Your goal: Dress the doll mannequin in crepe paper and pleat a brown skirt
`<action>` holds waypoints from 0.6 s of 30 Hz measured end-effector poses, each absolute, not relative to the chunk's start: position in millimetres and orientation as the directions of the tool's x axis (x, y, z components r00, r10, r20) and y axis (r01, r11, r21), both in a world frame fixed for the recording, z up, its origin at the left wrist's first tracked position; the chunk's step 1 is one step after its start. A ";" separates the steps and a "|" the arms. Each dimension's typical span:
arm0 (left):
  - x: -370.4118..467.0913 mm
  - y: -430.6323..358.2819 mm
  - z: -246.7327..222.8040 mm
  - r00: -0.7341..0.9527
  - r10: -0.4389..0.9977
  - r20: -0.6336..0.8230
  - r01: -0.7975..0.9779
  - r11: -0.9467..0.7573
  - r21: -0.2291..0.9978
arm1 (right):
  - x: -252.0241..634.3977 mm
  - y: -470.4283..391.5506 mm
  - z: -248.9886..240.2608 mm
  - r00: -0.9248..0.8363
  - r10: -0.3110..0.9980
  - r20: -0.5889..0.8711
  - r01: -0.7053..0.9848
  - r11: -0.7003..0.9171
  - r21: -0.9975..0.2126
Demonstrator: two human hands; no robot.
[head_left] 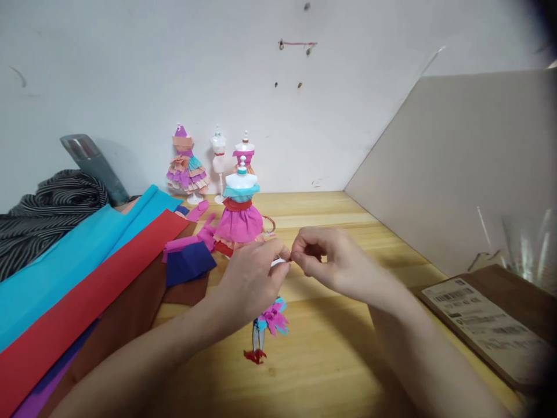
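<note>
My left hand (252,277) is closed, its thumb and forefinger pinching a small white piece (278,262). Facing it, my right hand (335,259) is also closed, with thumb and forefinger pressed together close to the tip of that piece; what lies between them is too small to make out. Just behind the hands stands a mini dress form (241,217) in a blue top, red sash and pink skirt. Below my left hand lies a frilled pink-and-blue paper flower (275,317), beside a grey two-pronged thing (258,337) and red scraps (256,356).
Several crepe-paper sheets, including a red sheet (100,281) and a blue sheet (65,247), cover the left. Other dress forms (187,159) stand along the wall. A striped cloth (61,200) and a bottle (93,165) lie behind. A labelled cardboard parcel (513,290) sits at right.
</note>
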State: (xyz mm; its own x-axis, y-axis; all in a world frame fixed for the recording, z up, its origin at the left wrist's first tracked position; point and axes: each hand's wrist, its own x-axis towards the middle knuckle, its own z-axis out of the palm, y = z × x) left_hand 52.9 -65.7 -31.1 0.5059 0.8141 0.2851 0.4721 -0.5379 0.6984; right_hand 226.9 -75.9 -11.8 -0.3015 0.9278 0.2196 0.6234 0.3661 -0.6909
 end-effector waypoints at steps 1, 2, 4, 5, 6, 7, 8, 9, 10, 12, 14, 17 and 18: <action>53.0 -65.5 -31.2 0.507 0.815 0.280 0.471 -0.535 0.702 | 228.6 -73.7 -11.5 -0.312 0.938 0.152 0.570 0.313 -0.759; 52.9 -65.2 -31.3 0.509 0.815 0.275 0.466 -0.530 0.709 | 230.6 -71.0 -11.3 -0.330 0.940 0.084 0.508 0.252 -0.824; 52.2 -64.6 -31.3 0.512 0.815 0.271 0.449 -0.523 0.724 | 234.6 -64.5 -11.5 -0.380 0.924 -0.029 0.377 0.126 -0.917; 51.7 -64.4 -31.3 0.514 0.813 0.273 0.441 -0.524 0.729 | 236.5 -61.1 -12.1 -0.402 0.913 -0.062 0.321 0.077 -0.944; 51.2 -64.2 -31.3 0.516 0.811 0.276 0.433 -0.524 0.733 | 238.3 -57.7 -13.0 -0.421 0.904 -0.081 0.268 0.039 -0.963; 50.7 -64.1 -31.4 0.514 0.811 0.280 0.426 -0.525 0.737 | 240.0 -54.6 -14.2 -0.436 0.895 -0.088 0.218 0.010 -0.976; 50.3 -64.0 -31.6 0.512 0.811 0.283 0.419 -0.524 0.742 | 241.4 -51.8 -15.7 -0.450 0.888 -0.093 0.172 -0.016 -0.985; 49.9 -63.8 -31.9 0.507 0.813 0.287 0.411 -0.521 0.748 | 242.6 -49.4 -17.4 -0.464 0.880 -0.098 0.132 -0.041 -0.990; 49.7 -63.5 -32.3 0.499 0.817 0.288 0.404 -0.514 0.757 | 243.4 -47.5 -19.0 -0.475 0.873 -0.107 0.101 -0.066 -0.993; 49.3 -62.2 -33.0 0.482 0.833 0.272 0.398 -0.484 0.779 | 244.4 -45.2 -22.0 -0.490 0.862 -0.128 0.063 -0.111 -0.992; 48.9 -60.0 -33.5 0.470 0.848 0.246 0.388 -0.448 0.805 | 244.5 -44.9 -23.8 -0.492 0.860 -0.139 0.053 -0.130 -0.990; 47.7 -55.9 -34.1 0.462 0.855 0.236 0.345 -0.418 0.840 | 243.9 -47.0 -23.4 -0.491 0.861 -0.134 0.068 -0.115 -0.991; 47.1 -54.6 -34.6 0.461 0.855 0.239 0.327 -0.413 0.850 | 243.9 -48.0 -22.6 -0.498 0.858 -0.126 0.074 -0.102 -0.992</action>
State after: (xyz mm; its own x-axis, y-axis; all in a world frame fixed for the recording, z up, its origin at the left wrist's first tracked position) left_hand 47.1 -54.6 -34.6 0.4606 0.8549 0.2387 0.3267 -0.4133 0.8500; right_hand 243.9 -48.0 -22.6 -0.4975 0.8583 -0.1257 0.0739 -0.1024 -0.9920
